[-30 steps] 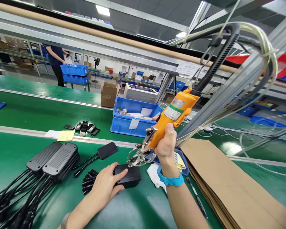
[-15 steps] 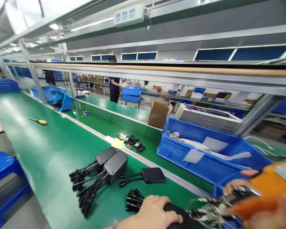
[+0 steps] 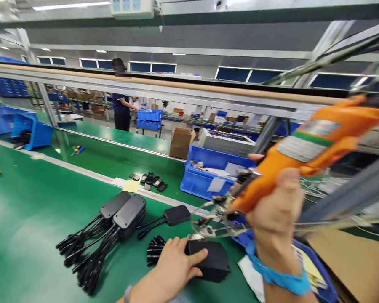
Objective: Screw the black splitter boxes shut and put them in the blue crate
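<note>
Left hand [image 3: 173, 267]: closed over one end of the black box [image 3: 213, 261], index finger laid along its top, thumb set against the near side.
Black box: held down on the smooth green bench [image 3: 25, 227], right under the tool's nose; matte, blocky, its corners cut off.
Right hand [image 3: 276, 208]: wrapped firmly around the orange tool [image 3: 297, 155], blurred, with the wrist circled by a bright blue band [image 3: 278, 275].
Orange tool: held aslant, glossy and rounded, marked by a green stripe and a pale label; its metal nose is hung with thin looped tubing and brought down to the box's far edge, though contact cannot be told.
Paper and board: crumpled white cloth or paper [image 3: 252, 277] and flat brown cardboard [image 3: 350, 261] are seen at the right.
Cables: a glossy black bundle [image 3: 154, 250] is fanned just beside the left hand.
Stacked cases: grooved grey tops [image 3: 129, 212] are shown, black leads spilling out.
Blue bin [image 3: 194, 181]: hard plastic, filled with papers.
Far aisle: blue crates [image 3: 149, 114] are attended by a dark-clothed person [image 3: 121, 109].
</note>
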A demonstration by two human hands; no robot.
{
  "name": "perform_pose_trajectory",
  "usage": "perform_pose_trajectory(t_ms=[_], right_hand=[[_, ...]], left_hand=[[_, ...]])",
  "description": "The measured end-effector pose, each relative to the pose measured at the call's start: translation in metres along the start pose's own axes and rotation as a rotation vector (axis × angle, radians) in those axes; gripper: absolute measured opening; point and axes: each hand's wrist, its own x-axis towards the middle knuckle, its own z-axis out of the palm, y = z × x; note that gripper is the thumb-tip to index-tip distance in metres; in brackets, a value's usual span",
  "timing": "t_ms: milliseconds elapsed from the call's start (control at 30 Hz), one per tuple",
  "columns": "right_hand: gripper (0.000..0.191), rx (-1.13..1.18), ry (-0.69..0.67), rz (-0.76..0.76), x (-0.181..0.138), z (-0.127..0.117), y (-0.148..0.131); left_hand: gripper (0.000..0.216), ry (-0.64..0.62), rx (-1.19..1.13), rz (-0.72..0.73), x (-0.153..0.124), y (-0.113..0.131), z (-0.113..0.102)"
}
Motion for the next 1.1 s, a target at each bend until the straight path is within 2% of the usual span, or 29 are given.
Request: perform_pose_trajectory(t_ms=[67,167,333,667,833,967,1100], right_hand=[[0.052,-0.018,0.012,0.010,-0.006,0.008,0.006],[0.057,0.002,-0.044,0.067,-0.018,0.012,0.022],[0.050,-0.025,-0.085,0.088,-0.031,0.010,0.042],[0.051,-0.058,-0.219,0.053,-0.040,0.029,0.045],[0.049,-0.030,-0.206,0.058,-0.046,0.028,0.050],[0.047,-0.007,-0.129,0.035,-0.042,0.017,0.035],[0.050,-0.033,0.032,-0.032,-0.027,0.004,-0.002]], left_hand=[[0.057,-0.012,0.020,0.000,0.002,0.002,0.000],[0.058,-0.005,0.032,-0.003,0.002,0.004,0.002],[0.059,-0.009,0.000,-0.009,0.003,0.005,0.003],[0.061,-0.037,-0.084,-0.026,0.004,0.003,0.010],[0.059,-0.025,-0.078,-0.022,0.003,0.001,0.006],[0.057,-0.027,-0.050,-0.002,0.000,0.003,-0.005],[0.052,0.034,-0.051,0.037,-0.001,0.003,-0.011]])
